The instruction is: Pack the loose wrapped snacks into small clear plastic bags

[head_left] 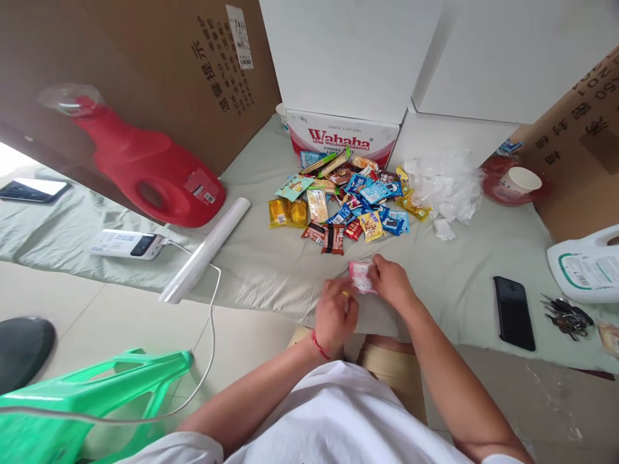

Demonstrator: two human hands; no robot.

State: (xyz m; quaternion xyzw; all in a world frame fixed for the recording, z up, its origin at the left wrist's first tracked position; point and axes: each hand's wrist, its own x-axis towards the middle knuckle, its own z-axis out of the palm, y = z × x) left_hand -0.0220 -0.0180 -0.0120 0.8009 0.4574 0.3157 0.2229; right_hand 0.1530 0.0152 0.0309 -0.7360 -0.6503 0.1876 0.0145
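Note:
A small pink and white packet (360, 276) with clear wrap lies near the front edge of the cloth-covered surface. My right hand (391, 278) grips it at its right side, thumb and fingers pinched together. Close to the packet's left side is my left hand (337, 312), its fingers bent and smeared by motion, so I cannot tell whether they touch it. Just beyond both hands spreads a pile of wrapped snacks, among them a yellow cookie packet (371, 227), brown packets (333, 239), blue packets (374, 191) and a yellow bag (288, 212).
Crumpled clear plastic wrappers (442, 183) lie right of the snacks, before a Wahaha carton (341, 136). Leftward are a plastic film roll (206, 251), a cabled power bank (126, 244) and a red jug (159, 171). Rightward are a black phone (514, 312), keys (567, 318) and a white jug (587, 265).

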